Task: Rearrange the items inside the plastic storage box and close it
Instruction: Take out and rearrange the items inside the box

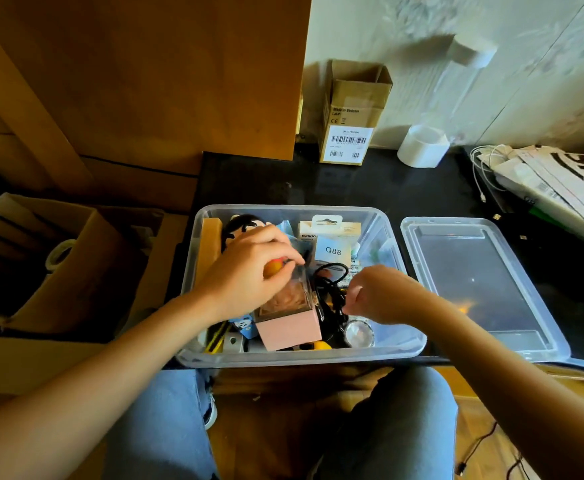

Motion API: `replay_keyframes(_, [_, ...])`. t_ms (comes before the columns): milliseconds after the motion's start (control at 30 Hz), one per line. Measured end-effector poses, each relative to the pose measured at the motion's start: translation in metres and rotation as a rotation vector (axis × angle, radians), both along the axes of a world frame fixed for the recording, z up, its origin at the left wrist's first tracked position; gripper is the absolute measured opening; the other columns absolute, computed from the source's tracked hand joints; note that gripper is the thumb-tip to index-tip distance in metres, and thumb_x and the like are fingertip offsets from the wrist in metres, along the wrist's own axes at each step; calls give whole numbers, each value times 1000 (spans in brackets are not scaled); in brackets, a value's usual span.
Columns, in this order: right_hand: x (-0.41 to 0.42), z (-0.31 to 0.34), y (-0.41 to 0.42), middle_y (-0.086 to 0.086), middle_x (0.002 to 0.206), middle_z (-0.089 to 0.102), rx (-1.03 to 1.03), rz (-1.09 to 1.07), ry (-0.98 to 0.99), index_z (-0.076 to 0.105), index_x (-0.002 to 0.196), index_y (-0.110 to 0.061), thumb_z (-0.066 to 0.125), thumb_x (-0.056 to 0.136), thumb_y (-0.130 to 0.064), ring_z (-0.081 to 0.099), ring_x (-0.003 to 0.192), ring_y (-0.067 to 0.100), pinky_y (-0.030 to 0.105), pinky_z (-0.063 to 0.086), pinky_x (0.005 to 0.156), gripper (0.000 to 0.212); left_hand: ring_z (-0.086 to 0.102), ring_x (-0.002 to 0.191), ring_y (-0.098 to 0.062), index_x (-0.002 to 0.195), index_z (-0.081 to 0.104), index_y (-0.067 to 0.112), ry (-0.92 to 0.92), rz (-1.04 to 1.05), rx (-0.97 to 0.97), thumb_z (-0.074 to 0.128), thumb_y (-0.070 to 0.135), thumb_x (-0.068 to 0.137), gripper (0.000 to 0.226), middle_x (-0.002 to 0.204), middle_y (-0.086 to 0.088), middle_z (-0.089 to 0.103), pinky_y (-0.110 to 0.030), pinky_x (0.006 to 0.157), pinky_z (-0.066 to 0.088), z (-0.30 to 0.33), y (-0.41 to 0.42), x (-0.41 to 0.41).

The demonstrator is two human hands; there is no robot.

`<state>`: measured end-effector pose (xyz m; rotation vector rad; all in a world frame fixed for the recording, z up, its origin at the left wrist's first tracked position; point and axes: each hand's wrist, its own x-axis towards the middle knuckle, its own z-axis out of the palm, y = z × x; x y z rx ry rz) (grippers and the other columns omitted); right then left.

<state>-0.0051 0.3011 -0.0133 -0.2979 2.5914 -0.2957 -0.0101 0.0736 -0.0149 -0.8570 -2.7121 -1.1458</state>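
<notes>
The clear plastic storage box (pixel 297 355) sits at the near edge of the black worktop (pixel 352 188), its clear lid (pixel 481 282) just beside it. The left hand (pixel 249 271) grips a small orange thing (pixel 272 268). The right hand (pixel 380 292) pinches a black cable (pixel 332 275).

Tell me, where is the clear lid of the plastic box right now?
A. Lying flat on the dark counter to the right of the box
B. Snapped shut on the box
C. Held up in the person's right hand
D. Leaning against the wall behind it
A: the clear lid lies flat on the dark counter right of the open plastic box, while both hands reach inside the box.
</notes>
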Motion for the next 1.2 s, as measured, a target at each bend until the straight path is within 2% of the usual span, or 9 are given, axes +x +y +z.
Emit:
replay_keyframes(167, [4,9,-6,1,92,71,-125,-71,139,71,91,-16,58,90,-28,65,76,15,26,56,73,18,52,106,-27,103,69,12,193,347,-152,71,6,78,26,112,-8,54,-39,91,44,7,-37,9])
replay_keyframes(267, [3,16,-15,-1,95,70,-192,-96,212,71,95,-17,56,91,-28,63,76,13,23,54,70,19,50,108,-31,115,61,13,137,521,-248,73,16,77,40,116,-11,49,-42,89,46,6,-50,16])
replay_keyframes(400, [2,23,-29,-1,95,70,-233,-62,292,70,95,-17,54,92,-27,59,74,11,15,44,60,19,55,101,-26,114,52,15,14,655,-403,66,41,82,44,107,-7,57,-40,83,41,3,-58,23])
replay_keyframes(533, [9,24,-47,-2,94,70,-272,45,313,70,95,-18,55,92,-26,55,68,9,12,38,55,17,60,96,-23,103,50,18,-11,697,-654,55,65,79,52,100,-3,63,-37,82,40,4,-58,23])
replay_keyframes(733, [16,19,-61,-3,99,69,-239,23,334,69,98,-19,53,93,-30,56,75,10,14,40,61,20,57,103,-25,115,49,13,-16,682,-841,53,63,82,61,114,-8,58,-37,86,39,7,-42,17])
replay_keyframes(900, [12,22,-45,5,104,67,-2,-90,314,64,108,-12,44,97,-29,63,84,20,26,53,70,28,54,108,-27,122,48,8,-113,709,-790,53,57,86,61,121,-12,50,-36,88,40,10,-42,8])
replay_keyframes(1000, [10,26,-28,11,105,66,1,-249,228,64,107,-8,42,96,-27,63,94,26,33,53,79,31,51,110,-28,133,40,11,-140,677,-712,56,52,86,64,125,-12,44,-35,89,41,9,-41,5])
replay_keyframes(1100, [10,28,-18,15,117,63,-12,-333,27,58,120,0,41,98,-20,62,107,28,32,50,92,35,49,111,-29,135,36,13,-156,679,-628,61,49,83,68,126,-12,40,-35,90,41,5,-42,5])
replay_keyframes(1200, [6,22,-22,15,112,66,-161,-343,-241,57,115,5,46,97,-31,67,95,27,32,56,79,42,46,110,-27,121,49,12,-177,706,-510,67,46,78,57,121,-11,42,-34,86,42,4,-40,5])
